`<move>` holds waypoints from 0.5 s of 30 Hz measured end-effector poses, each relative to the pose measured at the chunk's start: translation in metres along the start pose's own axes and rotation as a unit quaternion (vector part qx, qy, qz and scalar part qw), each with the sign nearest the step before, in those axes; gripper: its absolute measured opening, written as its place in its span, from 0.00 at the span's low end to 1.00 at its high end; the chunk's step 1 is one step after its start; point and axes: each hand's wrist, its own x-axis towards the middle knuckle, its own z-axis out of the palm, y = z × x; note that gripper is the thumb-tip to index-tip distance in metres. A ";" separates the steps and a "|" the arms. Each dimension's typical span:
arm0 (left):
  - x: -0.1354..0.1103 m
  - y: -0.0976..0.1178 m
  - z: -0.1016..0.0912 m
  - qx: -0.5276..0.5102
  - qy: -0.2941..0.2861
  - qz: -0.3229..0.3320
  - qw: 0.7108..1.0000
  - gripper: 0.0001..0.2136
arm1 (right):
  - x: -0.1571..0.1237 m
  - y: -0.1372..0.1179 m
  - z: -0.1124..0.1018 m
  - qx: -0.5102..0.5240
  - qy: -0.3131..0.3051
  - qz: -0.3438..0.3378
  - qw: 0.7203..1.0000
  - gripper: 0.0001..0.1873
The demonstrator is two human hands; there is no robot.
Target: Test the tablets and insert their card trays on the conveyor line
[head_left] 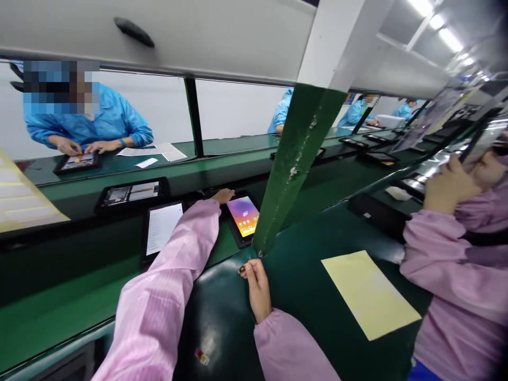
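My left hand (224, 196) reaches far forward, its fingers closed at the upper left corner of a black-framed tablet (245, 216) whose screen is lit with app icons. Closer to me, my right hand (259, 288) pinches a small dark piece with orange on it (242, 269); its exact kind is too small to make out. Left of my left sleeve lies a second tablet (164, 227) showing a white list page. On the dark green mat (222, 312) below my hands rests a tiny red, white and yellow piece (201, 356).
A green post (297, 164) rises just right of the lit tablet. Yellow paper (369, 293) lies on the mat at right, near a co-worker's pink sleeve (436, 238). An opened tablet (133, 193) sits on the line. Across it, a person in blue (115, 116) handles another device (77, 163).
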 end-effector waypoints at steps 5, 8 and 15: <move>0.004 0.009 0.003 0.024 -0.008 0.015 1.000 0.17 | 0.001 0.000 0.000 0.000 0.009 -0.004 1.000 0.20; 0.006 0.016 -0.007 0.041 0.007 0.019 0.999 0.17 | 0.002 0.002 0.000 -0.004 0.017 -0.008 1.000 0.19; -0.051 -0.012 -0.081 0.101 0.086 0.021 0.991 0.16 | 0.006 0.005 -0.004 0.004 0.020 -0.017 1.000 0.22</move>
